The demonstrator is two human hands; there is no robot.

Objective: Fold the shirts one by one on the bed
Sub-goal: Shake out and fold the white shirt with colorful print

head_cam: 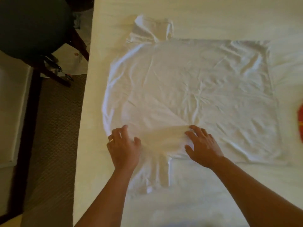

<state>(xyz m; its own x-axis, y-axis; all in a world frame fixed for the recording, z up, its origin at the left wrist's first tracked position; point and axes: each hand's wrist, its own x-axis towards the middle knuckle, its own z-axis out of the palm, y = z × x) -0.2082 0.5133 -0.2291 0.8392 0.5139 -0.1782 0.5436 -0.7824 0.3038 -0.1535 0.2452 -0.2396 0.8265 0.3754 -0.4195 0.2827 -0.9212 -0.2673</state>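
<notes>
White shirt (188, 82) under spread hands (164, 145)

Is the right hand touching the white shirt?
Touching. The head view shows the right hand with fingers resting on the white shirt near its lower sleeve.

Bare forearms (ring (111, 140), left hand (124, 149))

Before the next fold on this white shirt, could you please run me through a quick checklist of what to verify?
1. White shirt spread out on the bed: ok.
2. Body free of creases: not ok, wrinkles at centre and right.
3. Near sleeve flat: not ok, bunched.
4. Far sleeve flat: not ok, doubled over.
5. Left hand and right hand on the fabric: ok; grip cannot tell.
6. Red item clear of the shirt: ok.
</notes>
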